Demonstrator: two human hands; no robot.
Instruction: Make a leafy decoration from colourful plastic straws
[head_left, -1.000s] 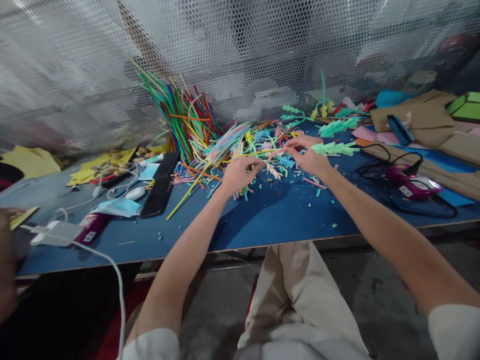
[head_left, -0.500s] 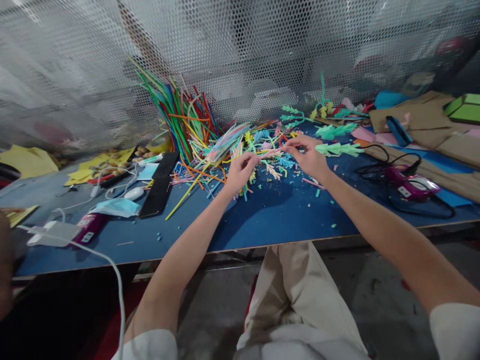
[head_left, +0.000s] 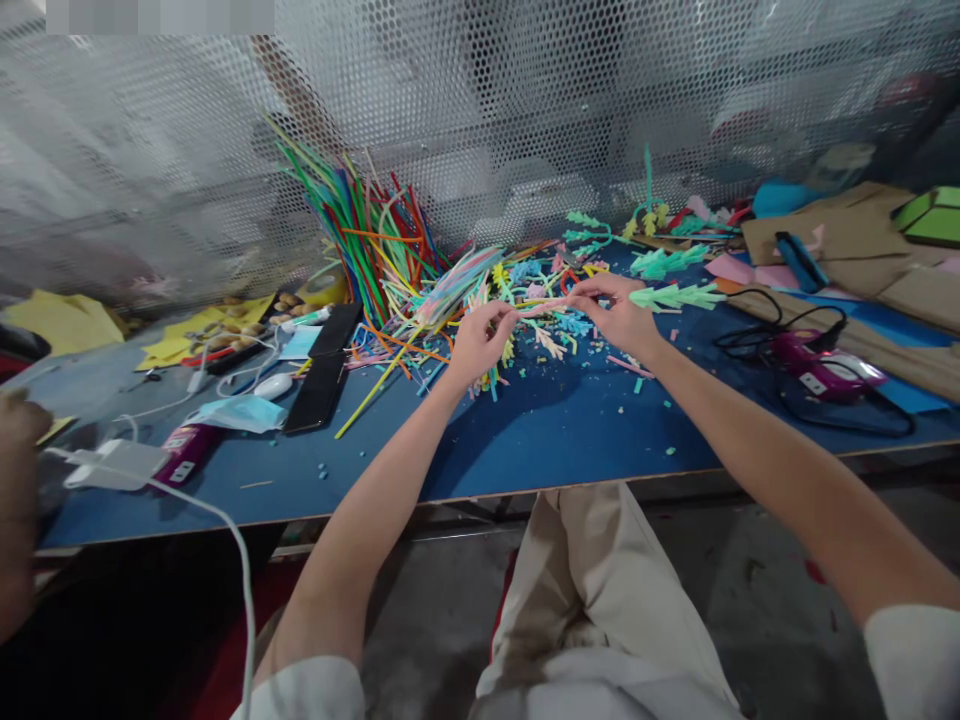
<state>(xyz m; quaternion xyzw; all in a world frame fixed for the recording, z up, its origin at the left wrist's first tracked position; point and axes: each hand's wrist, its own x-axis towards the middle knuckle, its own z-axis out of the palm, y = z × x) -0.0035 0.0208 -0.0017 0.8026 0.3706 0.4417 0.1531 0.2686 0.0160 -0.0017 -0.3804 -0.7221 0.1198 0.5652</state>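
Both hands meet over the far middle of the blue table (head_left: 570, 440): the left hand (head_left: 476, 345) pinches one end of a thin pink strip (head_left: 544, 308) between thumb and fingertips, and the right hand (head_left: 619, 315) pinches the other end, so the strip spans the small gap between them, just above the tabletop. Directly under and behind it lies a loose heap of cut coloured pieces (head_left: 525, 285), crowding the hands from the far side. Left of the heap, a sheaf of long coloured sticks (head_left: 360, 230) leans against the perforated metal screen (head_left: 480, 110), which closes off the table's back edge. A green fringed piece (head_left: 675, 296) lies just right of the right hand; further right sit a purple glue gun (head_left: 814, 365) and its black cord. Left of the left hand lie a black phone (head_left: 319, 390) and a face mask (head_left: 236, 413). Bare blue surface, with only scattered crumbs, runs from the hands back to the near edge, between the two forearms. Another person's hand (head_left: 19, 520) shows at the left border.
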